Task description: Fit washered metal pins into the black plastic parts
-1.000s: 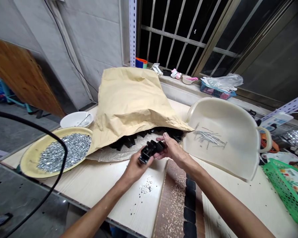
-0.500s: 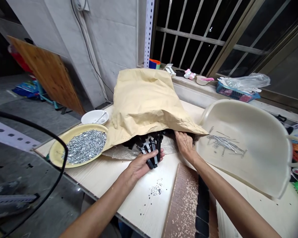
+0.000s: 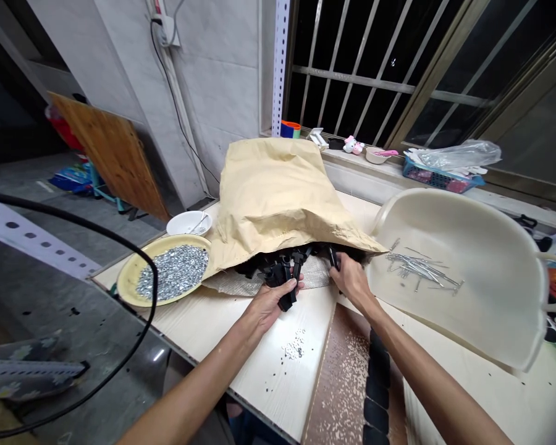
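Note:
My left hand [image 3: 269, 301] is closed round a bunch of black plastic parts [image 3: 287, 276], held just in front of the mouth of a big tan paper sack [image 3: 278, 194]. My right hand [image 3: 351, 279] reaches into the sack's mouth at its right side and pinches one black plastic part [image 3: 334, 258]. More black parts [image 3: 254, 267] spill out of the sack onto a piece of woven cloth [image 3: 231, 283]. A small heap of loose silver washers [image 3: 293, 347] lies on the table below my left hand.
A yellow plate [image 3: 130, 287] of silver nuts and a white bowl [image 3: 188, 222] stand at the left. A tipped white plastic tub [image 3: 467, 272] with long nails stands at the right. A row of black parts [image 3: 376, 395] lies by a brown board [image 3: 338, 383]. The table edge [image 3: 204, 364] is near.
My right hand let go of the bunch, reached into the sack and now pinches another black part. My left hand keeps the bunch and stays by the sack's mouth.

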### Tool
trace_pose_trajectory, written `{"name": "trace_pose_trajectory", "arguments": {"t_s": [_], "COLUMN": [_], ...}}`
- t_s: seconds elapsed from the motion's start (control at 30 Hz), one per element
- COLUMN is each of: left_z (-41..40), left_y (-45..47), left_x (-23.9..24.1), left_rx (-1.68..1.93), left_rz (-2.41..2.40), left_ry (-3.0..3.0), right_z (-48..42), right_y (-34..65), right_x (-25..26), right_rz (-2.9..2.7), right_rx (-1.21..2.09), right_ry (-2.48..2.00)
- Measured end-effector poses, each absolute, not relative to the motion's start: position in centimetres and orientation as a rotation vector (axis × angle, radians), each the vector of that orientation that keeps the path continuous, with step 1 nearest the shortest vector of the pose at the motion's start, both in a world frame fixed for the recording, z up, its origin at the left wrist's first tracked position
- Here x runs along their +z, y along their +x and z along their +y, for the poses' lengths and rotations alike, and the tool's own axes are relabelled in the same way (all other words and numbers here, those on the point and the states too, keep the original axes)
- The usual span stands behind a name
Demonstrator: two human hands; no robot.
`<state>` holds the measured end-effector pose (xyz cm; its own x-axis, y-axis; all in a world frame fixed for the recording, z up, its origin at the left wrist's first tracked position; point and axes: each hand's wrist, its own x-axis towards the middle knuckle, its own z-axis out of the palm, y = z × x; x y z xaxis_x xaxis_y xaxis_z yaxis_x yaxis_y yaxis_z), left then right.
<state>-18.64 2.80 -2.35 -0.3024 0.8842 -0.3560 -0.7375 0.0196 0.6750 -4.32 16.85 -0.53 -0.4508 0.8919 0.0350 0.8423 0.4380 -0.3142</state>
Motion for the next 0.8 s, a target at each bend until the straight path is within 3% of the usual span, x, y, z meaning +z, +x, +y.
{"name": "trace_pose_trajectory", "arguments": {"t_s": [0.1,0.17,0.47,0.8], "left_z": [3.1,3.3,3.8,4.5], "left_y": [-18.1,-17.2,-13.6,-13.6], "left_x": [-2.4,-2.1,0.4,0.4], "left_rx": [1.671,1.706,1.729,1.645], "left_rz": [0.978,0.951,0.892,1.120], "left_ry": [0.260,0.294,0.378,0.382], "right_z": [13.7,11.5,7.3,9.7], "right_y": [-3.2,-3.1,-3.3,4.0], "right_x": [0.4,0.9,2.1,1.5], "right_rz": [-2.179,-2.061,-2.157,-2.122], "right_rx": [0.930,1.060,0.797,0.994], "right_ry": [-1.211,-1.021,-0.861,-0.913]}}
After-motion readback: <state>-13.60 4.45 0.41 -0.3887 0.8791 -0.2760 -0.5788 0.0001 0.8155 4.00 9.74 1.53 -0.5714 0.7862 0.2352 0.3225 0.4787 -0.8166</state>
